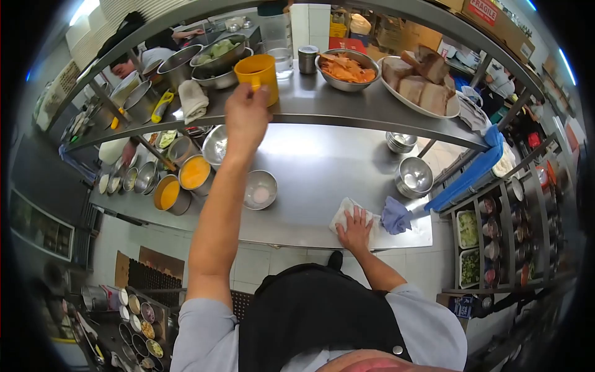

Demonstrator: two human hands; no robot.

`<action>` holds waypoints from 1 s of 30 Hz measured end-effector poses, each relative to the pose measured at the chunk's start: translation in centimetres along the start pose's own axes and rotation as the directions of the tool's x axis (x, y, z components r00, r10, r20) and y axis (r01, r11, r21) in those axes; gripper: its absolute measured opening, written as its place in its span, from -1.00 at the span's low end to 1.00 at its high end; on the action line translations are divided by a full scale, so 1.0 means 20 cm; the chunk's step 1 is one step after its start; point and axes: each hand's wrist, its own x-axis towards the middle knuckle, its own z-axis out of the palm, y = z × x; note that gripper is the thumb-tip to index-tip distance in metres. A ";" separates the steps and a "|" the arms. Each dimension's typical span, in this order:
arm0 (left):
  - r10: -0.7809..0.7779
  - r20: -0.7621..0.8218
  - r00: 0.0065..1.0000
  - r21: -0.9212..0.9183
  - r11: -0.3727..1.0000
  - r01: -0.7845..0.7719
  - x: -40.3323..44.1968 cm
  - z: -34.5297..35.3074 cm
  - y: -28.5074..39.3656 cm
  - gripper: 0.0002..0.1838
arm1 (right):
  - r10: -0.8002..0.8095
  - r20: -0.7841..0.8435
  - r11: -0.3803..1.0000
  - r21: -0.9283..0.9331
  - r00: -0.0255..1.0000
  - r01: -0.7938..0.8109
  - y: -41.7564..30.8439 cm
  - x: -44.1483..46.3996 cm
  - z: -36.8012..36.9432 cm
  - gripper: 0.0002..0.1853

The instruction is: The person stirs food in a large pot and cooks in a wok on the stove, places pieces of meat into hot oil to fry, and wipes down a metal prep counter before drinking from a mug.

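Observation:
My left hand reaches up to the raised steel shelf, its fingers closed at the handle of a yellow mug. Whether the mug rests on the shelf or is lifted, I cannot tell. Beside it are a bowl of pale green pieces and a clear container. Lower right, my right hand lies flat with spread fingers on a white cloth near the counter's front edge. A crumpled blue cloth is just right of it. Below my left forearm sits a steel bowl with a little pinkish content.
On the shelf stand a bowl of orange strips and a platter of meat blocks. Pots of orange liquid and small bowls line the counter's left. Steel bowls are stacked right. A co-worker is behind the shelf.

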 end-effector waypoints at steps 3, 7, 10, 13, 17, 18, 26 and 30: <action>-0.065 -0.016 0.998 -0.051 0.997 0.064 0.00 -0.08 0.04 -0.71 | 0.017 0.018 0.999 0.028 1.000 -0.017 -0.01 0.02 -0.01 -0.29; -0.132 0.000 0.991 0.003 0.991 0.132 -0.01 -0.20 0.08 -0.70 | -0.005 -0.024 1.000 -0.002 1.000 0.005 0.01 0.06 0.03 -0.30; -0.134 0.074 0.988 0.035 0.991 0.131 -0.05 -0.28 0.12 -0.69 | 0.001 -0.004 1.000 -0.001 1.000 -0.001 0.00 0.08 0.03 -0.29; -0.176 0.154 0.972 0.019 0.984 0.176 -0.15 -0.35 0.23 -0.69 | 0.000 0.011 1.000 -0.007 1.000 0.000 0.00 0.12 0.01 -0.29; -0.208 0.256 0.944 -0.027 0.975 0.222 -0.31 -0.41 0.34 -0.71 | -0.034 -0.042 0.999 -0.033 0.999 0.033 0.00 0.16 0.03 -0.30; -0.215 0.256 0.942 -0.028 0.973 0.229 -0.35 -0.43 0.38 -0.71 | -0.034 -0.035 0.999 -0.035 0.999 0.033 0.00 0.17 0.05 -0.30; -0.212 0.443 0.871 -0.106 0.952 0.286 -0.68 -0.47 0.65 -0.81 | -0.056 -0.102 0.949 0.304 0.993 0.084 0.04 0.19 0.06 -0.30; 0.028 0.538 0.842 -0.143 0.988 0.058 -0.74 -0.49 0.66 -0.78 | -0.014 -0.008 0.999 -0.032 1.000 0.014 -0.03 0.22 -0.07 -0.30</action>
